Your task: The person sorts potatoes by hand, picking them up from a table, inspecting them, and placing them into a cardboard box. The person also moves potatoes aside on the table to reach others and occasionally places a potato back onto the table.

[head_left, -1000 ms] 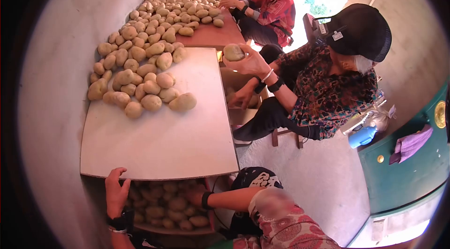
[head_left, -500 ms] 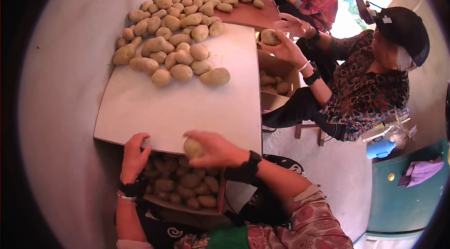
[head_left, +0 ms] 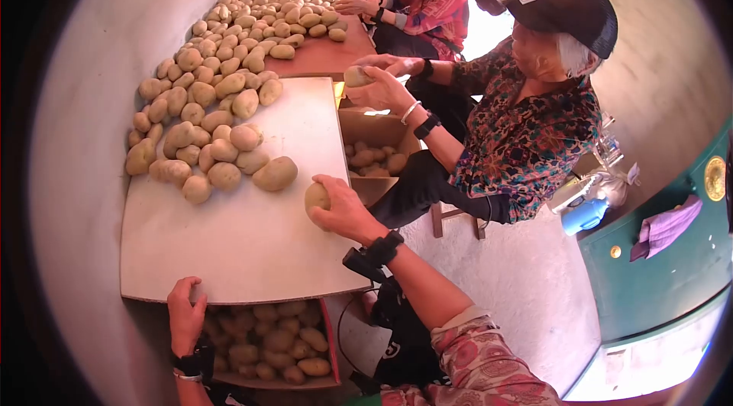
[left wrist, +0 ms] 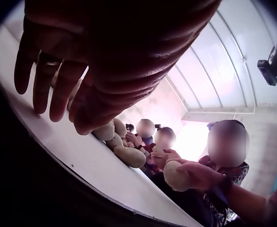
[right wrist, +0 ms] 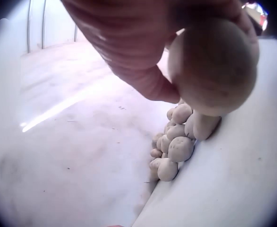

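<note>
- my right hand (head_left: 341, 213) grasps one potato (head_left: 317, 197), fingers and thumb curled round it, just above the white board (head_left: 252, 249) near its right edge.
- the right wrist view shows this potato (right wrist: 214, 66) clear of the surface, with the heap (right wrist: 176, 142) lying beyond it.
- my left hand (head_left: 185, 316) lies relaxed, fingers (left wrist: 41, 90) laid fairly straight over the board's near edge, holding nothing.
- below that edge sits a crate (head_left: 330, 333) full of potatoes (head_left: 267, 341).
- the heap (head_left: 202, 139) spreads along the wall side of the board; its nearest big potato (head_left: 275, 174) sits just beside my held one.
- across the board a seated person (head_left: 527, 139) holds another potato (head_left: 356, 76) in both hands.
- my judgement: the step in hand is carrying one potato over the board beside the heap.
- any set-down here calls for a low, gentle release, away from the right edge, or the potato may roll off.
</note>
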Action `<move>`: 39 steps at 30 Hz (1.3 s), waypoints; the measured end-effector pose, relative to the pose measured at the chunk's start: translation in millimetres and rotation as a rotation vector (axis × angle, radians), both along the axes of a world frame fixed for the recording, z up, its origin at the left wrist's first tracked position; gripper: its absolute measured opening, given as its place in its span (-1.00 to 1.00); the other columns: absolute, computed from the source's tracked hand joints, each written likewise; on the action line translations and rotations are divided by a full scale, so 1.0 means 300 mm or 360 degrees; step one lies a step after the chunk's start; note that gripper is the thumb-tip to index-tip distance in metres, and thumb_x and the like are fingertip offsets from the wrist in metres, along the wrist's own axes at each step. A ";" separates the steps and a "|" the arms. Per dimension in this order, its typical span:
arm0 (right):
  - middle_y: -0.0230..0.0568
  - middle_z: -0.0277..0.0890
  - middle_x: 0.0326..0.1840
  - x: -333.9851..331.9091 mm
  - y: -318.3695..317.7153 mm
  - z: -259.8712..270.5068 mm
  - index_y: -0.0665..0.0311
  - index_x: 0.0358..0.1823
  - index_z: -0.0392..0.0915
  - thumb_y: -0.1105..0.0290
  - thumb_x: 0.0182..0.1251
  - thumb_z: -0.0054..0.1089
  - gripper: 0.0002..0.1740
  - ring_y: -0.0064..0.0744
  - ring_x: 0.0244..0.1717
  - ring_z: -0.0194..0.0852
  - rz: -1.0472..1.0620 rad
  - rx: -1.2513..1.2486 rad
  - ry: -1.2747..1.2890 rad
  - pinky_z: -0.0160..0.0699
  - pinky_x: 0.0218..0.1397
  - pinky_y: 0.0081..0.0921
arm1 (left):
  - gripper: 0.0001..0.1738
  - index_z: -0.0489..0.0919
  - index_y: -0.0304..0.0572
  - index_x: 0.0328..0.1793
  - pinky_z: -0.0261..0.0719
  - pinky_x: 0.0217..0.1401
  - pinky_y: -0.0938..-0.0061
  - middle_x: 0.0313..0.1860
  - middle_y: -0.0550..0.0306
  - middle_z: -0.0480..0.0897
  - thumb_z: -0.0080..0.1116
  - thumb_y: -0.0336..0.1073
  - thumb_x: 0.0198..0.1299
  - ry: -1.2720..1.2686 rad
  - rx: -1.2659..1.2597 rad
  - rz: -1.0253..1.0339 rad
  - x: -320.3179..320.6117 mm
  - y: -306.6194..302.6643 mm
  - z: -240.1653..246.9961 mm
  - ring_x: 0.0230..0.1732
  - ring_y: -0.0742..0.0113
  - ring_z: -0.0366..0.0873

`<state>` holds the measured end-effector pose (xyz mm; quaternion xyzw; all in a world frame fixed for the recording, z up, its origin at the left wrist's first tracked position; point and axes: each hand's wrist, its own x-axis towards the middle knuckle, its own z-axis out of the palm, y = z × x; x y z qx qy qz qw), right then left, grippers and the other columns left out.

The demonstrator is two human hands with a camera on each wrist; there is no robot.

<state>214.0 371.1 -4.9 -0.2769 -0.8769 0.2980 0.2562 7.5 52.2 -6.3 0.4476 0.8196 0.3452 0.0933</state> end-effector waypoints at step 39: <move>0.05 0.35 0.16 0.202 -0.154 -0.055 0.15 0.31 0.23 0.27 -0.16 0.32 -0.14 0.03 0.20 0.32 0.0128 0.0128 -0.0484 0.36 0.24 -0.23 | -0.65 0.51 -0.31 -0.08 0.41 0.12 0.23 -0.07 -0.14 0.56 0.20 -0.43 -0.08 0.0133 0.0066 -0.0079 0.210 -0.199 -0.127 0.00 -0.11 0.48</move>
